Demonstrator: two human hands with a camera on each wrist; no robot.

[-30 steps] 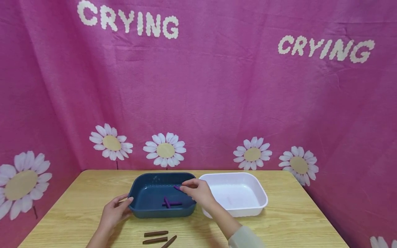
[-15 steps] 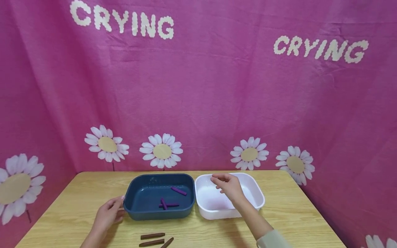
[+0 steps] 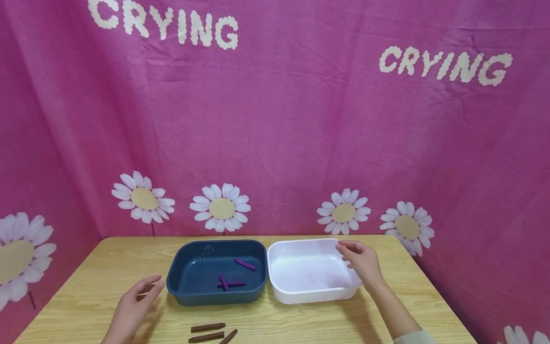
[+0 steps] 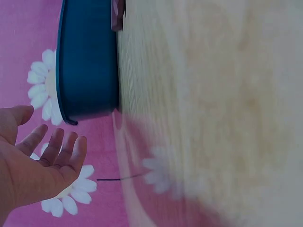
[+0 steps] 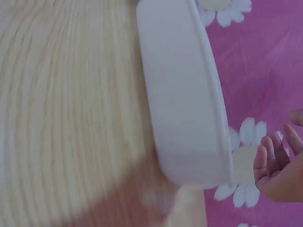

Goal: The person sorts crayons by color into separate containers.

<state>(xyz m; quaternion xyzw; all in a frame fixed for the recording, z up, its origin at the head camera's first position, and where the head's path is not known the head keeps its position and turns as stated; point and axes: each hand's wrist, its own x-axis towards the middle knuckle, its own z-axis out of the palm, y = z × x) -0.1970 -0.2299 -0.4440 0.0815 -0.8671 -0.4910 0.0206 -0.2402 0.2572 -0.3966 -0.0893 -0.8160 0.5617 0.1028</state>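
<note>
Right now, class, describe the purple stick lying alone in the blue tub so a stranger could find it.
On the wooden table stands a dark blue tub, left of the white tub. The lone purple stick lies near its far right corner, apart from the two crossed sticks.

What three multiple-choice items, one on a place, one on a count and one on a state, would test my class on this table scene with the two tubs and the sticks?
1. Where do the brown sticks lie?
A. In the white tub
B. On the table in front of the blue tub
C. In the left hand

2. How many purple sticks are in the blue tub?
A. One
B. Three
C. Five

3. What is the state of the left hand?
A. Open, holding nothing
B. Gripping a brown stick
C. Pressed flat inside the white tub

Answers:
1 B, three brown sticks rest on the wooden table, near its front edge.
2 B, two lie crossed and one lies apart.
3 A, its fingers are relaxed, beside the blue tub; the right hand is at the white tub.
</note>
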